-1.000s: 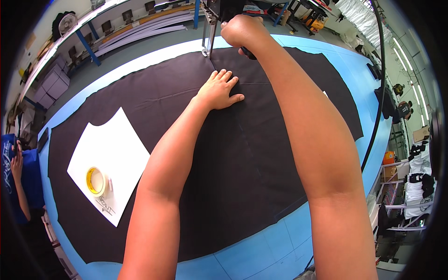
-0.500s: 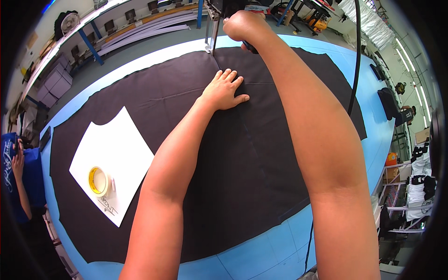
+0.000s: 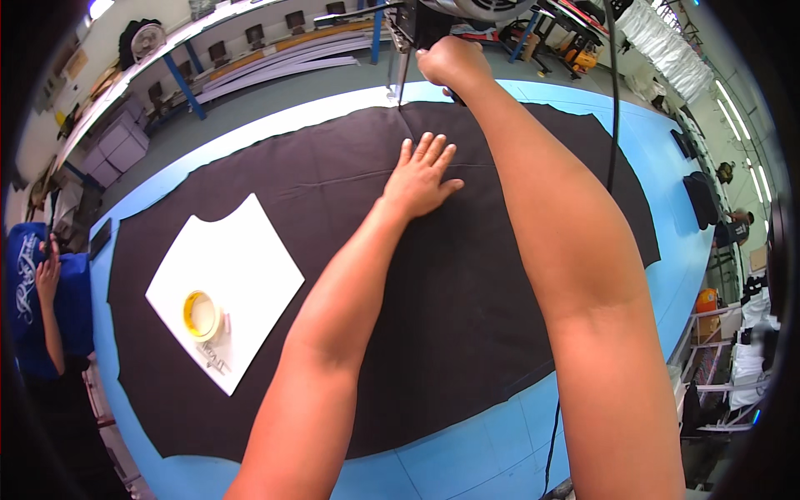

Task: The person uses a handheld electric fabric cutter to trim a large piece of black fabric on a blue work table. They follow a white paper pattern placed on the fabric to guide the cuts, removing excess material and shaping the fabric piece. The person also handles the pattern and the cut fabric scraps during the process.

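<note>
My right hand (image 3: 457, 68) is closed on the black handle of an upright cloth-cutting machine (image 3: 421, 27), whose slim column reaches down to the far edge of the black fabric (image 3: 450, 300). A short cut line runs from there toward me. Just nearer, my left hand (image 3: 421, 175) lies palm-down on the fabric with fingers spread. Left of my forearm lies a white paper pattern piece (image 3: 242, 258), with a roll of pale tape (image 3: 212, 318) and a small white stick on it.
The blue table (image 3: 429, 425) extends around the fabric. A black cable (image 3: 614, 108) hangs at my right. At far left stands a person in blue (image 3: 54, 317) holding a dark object; another person (image 3: 733, 229) is at far right. Behind are a long bench (image 3: 100, 108) and racks of garments (image 3: 754, 333).
The view has shifted, so the scene sits slightly right and lower. The cutter and my right hand have edged slightly toward the fabric's far edge; my left hand stays spread on the fabric.
</note>
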`<move>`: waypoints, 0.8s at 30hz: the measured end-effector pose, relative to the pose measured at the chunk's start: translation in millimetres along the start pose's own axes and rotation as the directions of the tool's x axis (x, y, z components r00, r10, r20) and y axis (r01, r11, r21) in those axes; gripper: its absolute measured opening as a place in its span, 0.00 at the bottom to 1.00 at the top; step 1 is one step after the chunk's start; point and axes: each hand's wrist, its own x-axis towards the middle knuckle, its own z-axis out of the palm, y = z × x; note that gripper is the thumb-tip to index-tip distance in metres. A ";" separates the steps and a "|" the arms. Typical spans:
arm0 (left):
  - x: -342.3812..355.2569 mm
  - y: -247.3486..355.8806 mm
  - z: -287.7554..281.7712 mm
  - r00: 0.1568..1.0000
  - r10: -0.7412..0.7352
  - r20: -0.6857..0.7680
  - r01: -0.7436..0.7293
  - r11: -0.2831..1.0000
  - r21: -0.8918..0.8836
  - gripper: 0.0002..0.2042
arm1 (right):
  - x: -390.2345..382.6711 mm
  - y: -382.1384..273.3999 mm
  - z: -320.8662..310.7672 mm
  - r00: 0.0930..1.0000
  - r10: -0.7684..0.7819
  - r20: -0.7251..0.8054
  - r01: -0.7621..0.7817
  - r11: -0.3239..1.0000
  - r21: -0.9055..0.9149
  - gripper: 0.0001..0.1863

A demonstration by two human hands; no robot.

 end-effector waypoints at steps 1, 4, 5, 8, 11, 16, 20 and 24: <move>-8.3 22.2 -7.3 0.997 -0.009 -0.071 0.006 0.999 -0.035 0.34 | 6.0 9.3 8.3 0.995 -0.042 -0.087 0.041 0.999 -0.020 0.26; -48.7 112.8 -47.8 0.994 0.100 -0.033 -0.105 0.949 -0.297 0.32 | -11.9 45.6 8.6 0.886 -0.094 -0.454 0.113 0.993 0.015 0.21; -68.8 141.9 -68.9 0.988 0.149 -0.038 -0.153 0.928 -0.340 0.31 | -21.0 57.8 1.3 0.815 -0.196 -0.546 0.248 0.969 0.023 0.18; -173.3 189.7 -137.8 0.999 0.001 0.033 0.014 0.893 -0.449 0.30 | -145.3 29.8 -12.9 0.694 -0.449 -0.563 0.661 0.707 0.250 0.04; -295.0 250.6 -184.1 0.984 -0.157 0.079 0.176 0.877 -0.447 0.26 | -335.1 47.2 -35.9 0.564 -0.621 -0.545 0.826 0.437 0.356 0.04; -463.3 366.0 -229.6 0.867 -0.360 0.343 0.488 0.751 -0.445 0.23 | -663.7 186.6 -31.9 0.996 -0.071 -0.055 0.089 0.689 0.719 0.06; -517.5 418.5 -249.0 0.787 -0.470 0.399 0.599 0.736 -0.314 0.21 | -761.0 275.4 -91.2 0.952 0.234 0.195 -0.302 0.641 0.705 0.07; -500.5 462.0 -223.8 0.817 -0.482 0.317 0.567 0.773 -0.284 0.20 | -737.3 345.8 -151.0 0.993 -0.048 -0.105 0.102 0.783 0.613 0.08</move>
